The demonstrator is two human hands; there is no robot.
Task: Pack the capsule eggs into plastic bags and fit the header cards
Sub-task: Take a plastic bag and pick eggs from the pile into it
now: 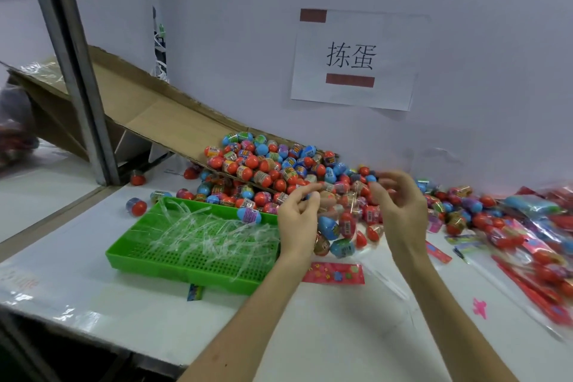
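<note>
Two raised hands, left hand (297,218) and right hand (400,206), pinch one plastic bag (344,222). One header card (333,273) below; capsule eggs (263,164) uncountable.

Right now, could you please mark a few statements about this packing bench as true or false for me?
1. The green tray holds clear plastic strips. True.
2. The cardboard box stands upright and closed. False: it lies tipped and open, with capsule eggs spilling out.
3. A red header card lies flat on the table. True.
4. The paper sign lies on the table. False: it is taped to the wall.
</note>
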